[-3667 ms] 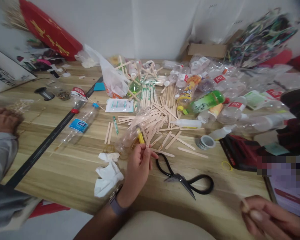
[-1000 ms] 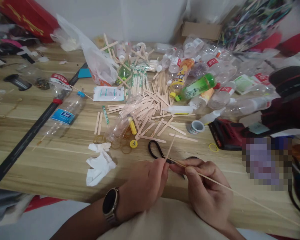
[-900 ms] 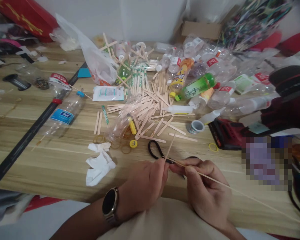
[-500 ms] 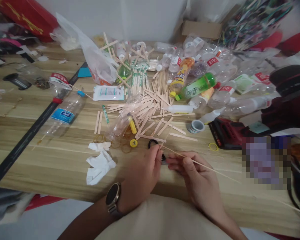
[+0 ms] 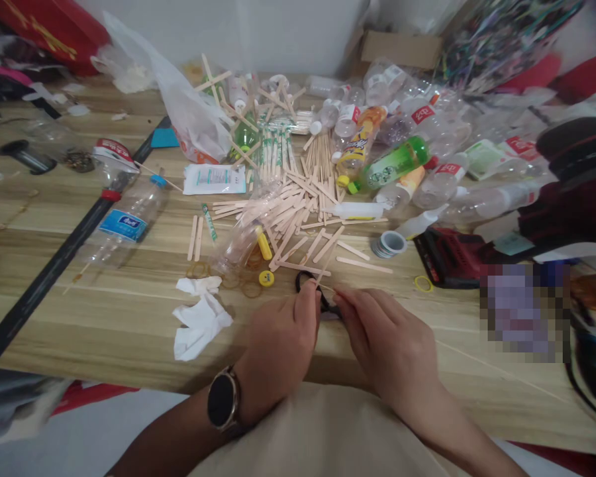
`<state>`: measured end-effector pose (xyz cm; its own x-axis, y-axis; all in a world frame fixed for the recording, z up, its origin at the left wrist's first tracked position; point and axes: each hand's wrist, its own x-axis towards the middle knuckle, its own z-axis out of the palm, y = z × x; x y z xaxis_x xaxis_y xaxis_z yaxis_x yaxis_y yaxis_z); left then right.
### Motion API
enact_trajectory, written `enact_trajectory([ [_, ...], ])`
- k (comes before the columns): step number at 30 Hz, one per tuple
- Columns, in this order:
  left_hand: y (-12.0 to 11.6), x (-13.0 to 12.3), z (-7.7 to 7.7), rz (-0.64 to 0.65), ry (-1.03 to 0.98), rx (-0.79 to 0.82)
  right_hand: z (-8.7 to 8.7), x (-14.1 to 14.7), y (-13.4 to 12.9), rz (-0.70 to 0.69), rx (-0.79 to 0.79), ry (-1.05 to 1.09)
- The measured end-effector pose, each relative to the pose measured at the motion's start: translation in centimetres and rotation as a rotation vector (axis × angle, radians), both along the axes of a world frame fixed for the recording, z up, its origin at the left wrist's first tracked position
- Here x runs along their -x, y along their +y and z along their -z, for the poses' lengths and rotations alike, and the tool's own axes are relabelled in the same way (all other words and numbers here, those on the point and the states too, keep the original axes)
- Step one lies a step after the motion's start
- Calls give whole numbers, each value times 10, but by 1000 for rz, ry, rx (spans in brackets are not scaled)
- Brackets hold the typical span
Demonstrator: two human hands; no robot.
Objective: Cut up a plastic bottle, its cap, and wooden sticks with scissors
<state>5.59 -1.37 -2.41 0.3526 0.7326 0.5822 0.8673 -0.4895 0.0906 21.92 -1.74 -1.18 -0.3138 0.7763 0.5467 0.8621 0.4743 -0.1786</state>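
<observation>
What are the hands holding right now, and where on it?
Both hands, left hand and right hand, pinch a thin wooden skewer near its lower end, fingertips meeting just above the black scissors.

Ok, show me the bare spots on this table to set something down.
Bare wood lies along the near edge left of the tissue, up to the black bar, and right of the right hand, below the yellow band. The stick pile and bottles crowd the middle and back.
</observation>
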Motion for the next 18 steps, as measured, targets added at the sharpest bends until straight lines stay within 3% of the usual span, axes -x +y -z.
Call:
enact_trajectory([
  [8, -5, 0, -1, 85, -4, 8, -5, 1, -10, -26, -15, 10],
  [11, -6, 3, 0, 153, 0, -10, -9, 1, -13, -28, 62, 127],
  [13, -6, 4, -1, 193, -15, -34, -15, 0, -12, -50, 241, 310],
  [18, -5, 8, -4, 290, -60, -29, -33, -8, -3, -175, 880, 766],
])
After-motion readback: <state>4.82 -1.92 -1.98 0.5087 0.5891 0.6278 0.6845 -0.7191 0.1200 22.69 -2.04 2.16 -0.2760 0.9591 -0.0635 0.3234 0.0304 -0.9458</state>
